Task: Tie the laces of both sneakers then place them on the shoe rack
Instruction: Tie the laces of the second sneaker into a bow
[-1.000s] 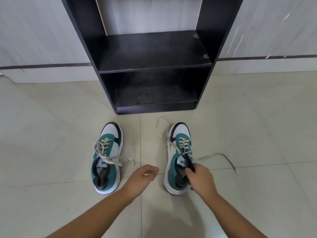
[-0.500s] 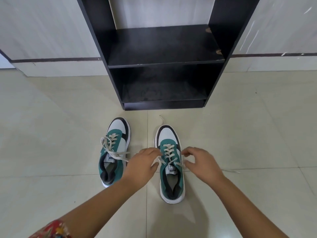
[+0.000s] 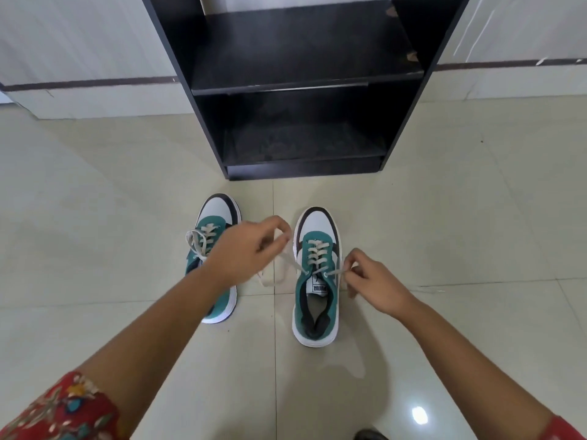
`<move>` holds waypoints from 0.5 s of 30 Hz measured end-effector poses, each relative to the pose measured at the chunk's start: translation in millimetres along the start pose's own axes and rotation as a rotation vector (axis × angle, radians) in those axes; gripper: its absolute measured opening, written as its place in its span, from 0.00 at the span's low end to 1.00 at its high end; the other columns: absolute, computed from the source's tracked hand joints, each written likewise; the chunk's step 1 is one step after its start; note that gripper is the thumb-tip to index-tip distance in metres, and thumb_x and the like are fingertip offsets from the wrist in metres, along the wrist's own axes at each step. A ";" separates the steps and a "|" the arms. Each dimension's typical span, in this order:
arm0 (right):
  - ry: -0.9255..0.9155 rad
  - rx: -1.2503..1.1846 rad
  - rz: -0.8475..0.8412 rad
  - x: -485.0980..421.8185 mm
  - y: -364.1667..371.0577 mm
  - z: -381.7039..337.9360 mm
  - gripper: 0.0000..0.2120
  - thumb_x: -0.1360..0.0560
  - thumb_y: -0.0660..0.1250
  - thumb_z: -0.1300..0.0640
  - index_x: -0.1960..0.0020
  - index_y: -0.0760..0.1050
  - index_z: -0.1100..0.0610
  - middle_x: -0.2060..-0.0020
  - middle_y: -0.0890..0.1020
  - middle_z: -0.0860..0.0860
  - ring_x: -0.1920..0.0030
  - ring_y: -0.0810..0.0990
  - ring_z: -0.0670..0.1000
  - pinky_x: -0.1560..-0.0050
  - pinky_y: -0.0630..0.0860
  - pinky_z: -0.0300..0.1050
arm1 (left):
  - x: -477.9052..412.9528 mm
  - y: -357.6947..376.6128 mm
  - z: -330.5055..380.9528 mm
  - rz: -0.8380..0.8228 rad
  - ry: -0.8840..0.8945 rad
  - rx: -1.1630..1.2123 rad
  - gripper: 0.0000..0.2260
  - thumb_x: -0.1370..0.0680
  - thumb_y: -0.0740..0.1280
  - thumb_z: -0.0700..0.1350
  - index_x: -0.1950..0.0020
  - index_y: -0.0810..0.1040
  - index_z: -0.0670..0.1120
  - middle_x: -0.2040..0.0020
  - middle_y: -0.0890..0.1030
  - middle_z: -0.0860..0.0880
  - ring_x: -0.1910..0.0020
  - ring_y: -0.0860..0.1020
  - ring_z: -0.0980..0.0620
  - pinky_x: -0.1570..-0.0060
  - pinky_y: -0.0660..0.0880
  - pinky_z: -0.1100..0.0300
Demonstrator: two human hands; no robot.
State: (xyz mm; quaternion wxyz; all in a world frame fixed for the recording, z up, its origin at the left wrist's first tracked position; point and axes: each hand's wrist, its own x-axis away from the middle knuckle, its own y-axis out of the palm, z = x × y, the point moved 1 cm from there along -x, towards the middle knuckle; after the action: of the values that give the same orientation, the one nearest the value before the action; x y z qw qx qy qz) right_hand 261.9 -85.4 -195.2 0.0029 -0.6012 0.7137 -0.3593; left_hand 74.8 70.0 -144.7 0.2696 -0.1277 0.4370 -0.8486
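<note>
The shoe rack (image 3: 305,87), a black unit with two open shelves, is standing at twelve o'clock against the wall; both shelves are showing bare board, the upper one chipped at its right edge.

Two sneakers are sitting on the floor just in front of the rack, toes pointing toward it. Each is teal with a white toe, a dark toe band and a white sole. The right sneaker (image 3: 316,281) is lying at centre frame, its dark interior and a branded tongue label showing. The left sneaker (image 3: 219,236) is sitting at about ten o'clock from it, partly covered by the left forearm; its cream laces are looping loosely over the upper.

The left hand (image 3: 244,249) is pinching one cream lace (image 3: 293,265) of the right sneaker between thumb and fingertips, drawing it out toward ten o'clock. The right hand (image 3: 374,281) is pinching the opposite lace end (image 3: 336,273) just beside the top eyelet, at three o'clock from the shoe. Both laces are running taut from the eyelets.

The floor (image 3: 95,217) is glossy cream tile with dark grout lines. The wall (image 3: 79,42) is pale, with a dark stripe above the skirting. A red floral sleeve (image 3: 63,411) is showing at seven o'clock.
</note>
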 end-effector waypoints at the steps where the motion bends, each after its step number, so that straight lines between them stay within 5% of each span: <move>1: 0.000 -0.033 0.022 0.6 -6.4 -0.9 0.03 0.24 0.61 0.55 0.52 0.67 0.53 0.71 0.76 0.53 0.70 0.75 0.55 0.63 0.75 0.51 | -2.1 -6.1 -1.2 0.039 -0.025 -0.039 0.07 0.20 0.59 0.50 0.48 0.74 0.51 0.74 0.73 0.50 0.74 0.72 0.52 0.72 0.65 0.63; 3: 0.014 0.195 0.102 1.3 -22.6 -2.1 0.09 0.23 0.59 0.47 0.46 0.66 0.51 0.72 0.76 0.51 0.71 0.74 0.52 0.67 0.73 0.48 | -4.7 -10.4 -7.9 -0.019 -0.175 -0.203 0.09 0.20 0.57 0.52 0.48 0.73 0.49 0.70 0.75 0.50 0.70 0.74 0.51 0.68 0.69 0.61; 6: 0.124 0.768 0.240 1.9 -38.9 1.8 0.18 0.22 0.54 0.42 0.40 0.67 0.53 0.58 0.82 0.53 0.58 0.80 0.55 0.63 0.71 0.45 | -0.6 4.1 -23.6 -0.332 -0.347 -0.643 0.14 0.22 0.58 0.52 0.41 0.72 0.46 0.48 0.79 0.45 0.48 0.77 0.44 0.48 0.74 0.51; 9: 0.294 1.025 0.163 5.2 -32.8 8.8 0.20 0.22 0.53 0.44 0.35 0.67 0.53 0.43 0.78 0.53 0.41 0.75 0.56 0.46 0.68 0.51 | 11.4 32.9 -23.6 -0.334 -0.182 -0.644 0.19 0.23 0.60 0.46 0.31 0.68 0.49 0.30 0.70 0.47 0.29 0.65 0.46 0.29 0.60 0.48; 12: 0.110 0.870 0.131 6.7 -5.8 7.0 0.18 0.23 0.55 0.48 0.36 0.70 0.52 0.40 0.78 0.52 0.38 0.73 0.57 0.36 0.65 0.52 | 17.9 52.7 -6.5 -0.211 -0.084 -0.273 0.19 0.22 0.59 0.45 0.31 0.67 0.52 0.30 0.72 0.52 0.32 0.70 0.50 0.32 0.67 0.53; 15: -0.020 0.392 0.104 11.5 23.4 -8.3 0.16 0.25 0.61 0.49 0.39 0.74 0.51 0.46 0.81 0.51 0.44 0.78 0.55 0.45 0.74 0.50 | 23.2 66.5 4.6 -0.194 -0.208 -0.049 0.15 0.21 0.60 0.46 0.35 0.72 0.52 0.36 0.76 0.52 0.41 0.76 0.52 0.43 0.74 0.55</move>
State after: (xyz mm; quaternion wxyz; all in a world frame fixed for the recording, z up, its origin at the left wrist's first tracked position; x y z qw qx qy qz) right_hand 235.1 -90.6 -196.2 0.1454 -0.5551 0.6601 -0.4847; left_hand 80.8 22.3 -196.3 0.2269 -0.2632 0.4130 -0.8418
